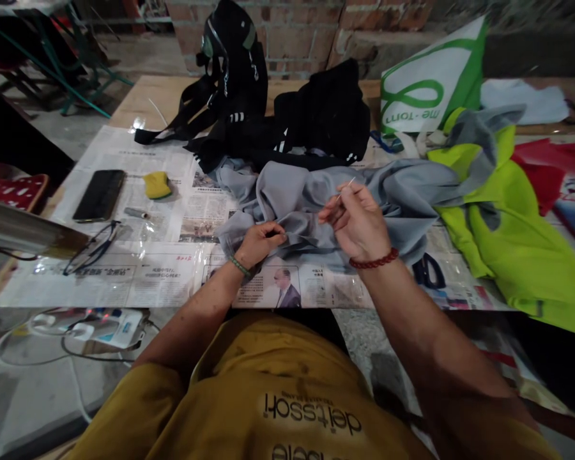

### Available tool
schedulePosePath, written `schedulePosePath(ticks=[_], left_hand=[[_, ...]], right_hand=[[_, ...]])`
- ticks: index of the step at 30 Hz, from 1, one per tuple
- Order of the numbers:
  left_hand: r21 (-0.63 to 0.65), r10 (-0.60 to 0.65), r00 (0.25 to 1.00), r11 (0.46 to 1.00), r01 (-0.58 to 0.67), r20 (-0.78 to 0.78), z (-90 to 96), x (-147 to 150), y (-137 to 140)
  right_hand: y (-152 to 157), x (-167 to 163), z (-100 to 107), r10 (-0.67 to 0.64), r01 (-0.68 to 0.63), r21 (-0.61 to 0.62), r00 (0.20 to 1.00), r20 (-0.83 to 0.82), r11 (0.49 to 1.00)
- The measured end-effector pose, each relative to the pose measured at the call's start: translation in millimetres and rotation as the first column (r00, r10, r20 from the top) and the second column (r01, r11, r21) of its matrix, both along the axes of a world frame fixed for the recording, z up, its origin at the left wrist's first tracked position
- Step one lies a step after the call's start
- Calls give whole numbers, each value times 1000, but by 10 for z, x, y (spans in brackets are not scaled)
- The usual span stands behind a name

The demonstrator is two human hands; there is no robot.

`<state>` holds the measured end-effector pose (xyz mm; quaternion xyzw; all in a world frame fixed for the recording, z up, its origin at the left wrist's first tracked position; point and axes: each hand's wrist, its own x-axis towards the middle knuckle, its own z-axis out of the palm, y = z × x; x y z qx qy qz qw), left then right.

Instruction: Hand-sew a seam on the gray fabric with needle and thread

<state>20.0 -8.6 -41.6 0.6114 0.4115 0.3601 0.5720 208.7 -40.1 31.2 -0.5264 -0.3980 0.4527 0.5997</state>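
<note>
We pinch the grey cloth (pixel 311 198) at table centre with our left hand (pixel 261 243); our right hand (pixel 357 220), at its two o'clock, grips a needle (pixel 345 188).

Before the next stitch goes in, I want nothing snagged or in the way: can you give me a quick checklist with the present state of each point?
1. Needle gripped in the right hand: ok, pinched at the fingertips, tip pointing up and away.
2. Grey fabric held down: ok, left hand pinches a fold.
3. Thread free of tangles: cannot tell, too fine to see.
4. Scissors within reach: ok, dark handles show at the cloth's edge beside the right wrist.
5. Glasses and phone away from the sewing spot: ok, both lie off to the left on the newspaper.
</note>
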Motion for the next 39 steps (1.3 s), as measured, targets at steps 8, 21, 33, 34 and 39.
schedulePosePath(ticks=[8, 21, 33, 34, 39], left_hand=[[-40, 13, 1000, 999, -12, 6, -6, 4, -2], [-16, 16, 1000, 1000, -16, -5, -7, 4, 1], [-38, 18, 1000, 999, -18, 6, -14, 4, 10], [-42, 18, 1000, 999, -17, 7, -13, 6, 9], [-51, 27, 1000, 998, -27, 12, -7, 11, -2]], right_hand=[[164, 445, 434, -108, 125, 337, 992, -69, 933], [121, 807, 925, -167, 157, 567, 985, -35, 809], [25, 962, 1112, -215, 222, 565, 973, -81, 794], [34, 970, 1119, -221, 231, 568, 971, -87, 790], [75, 792, 798, -226, 286, 477, 957, -179, 831]])
